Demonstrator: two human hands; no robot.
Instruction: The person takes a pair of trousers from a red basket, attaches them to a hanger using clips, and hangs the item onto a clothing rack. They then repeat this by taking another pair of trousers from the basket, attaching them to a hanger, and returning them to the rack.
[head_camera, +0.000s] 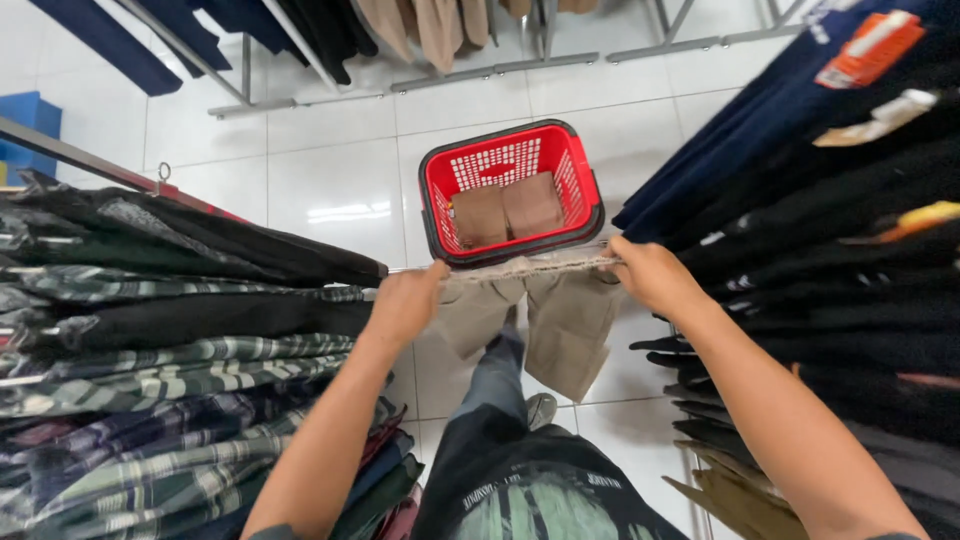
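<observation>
Khaki shorts (530, 310), stretched by the waistband at 6 o'clock of red basket (510, 190). Left hand (405, 300) and right hand (650, 275) clench its ends. Risk: loose legs snag basket rim, judging by proximity.

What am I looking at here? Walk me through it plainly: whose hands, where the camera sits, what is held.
One picture, from a camera on a person's head, looking down. The left hand and right hand each grip one end of the waistband of beige shorts, stretched out flat between them. Below, on the white tiled floor, stands a red basket with folded brown garments inside. Plaid shirts hang on the left, dark clothes on the right.
</observation>
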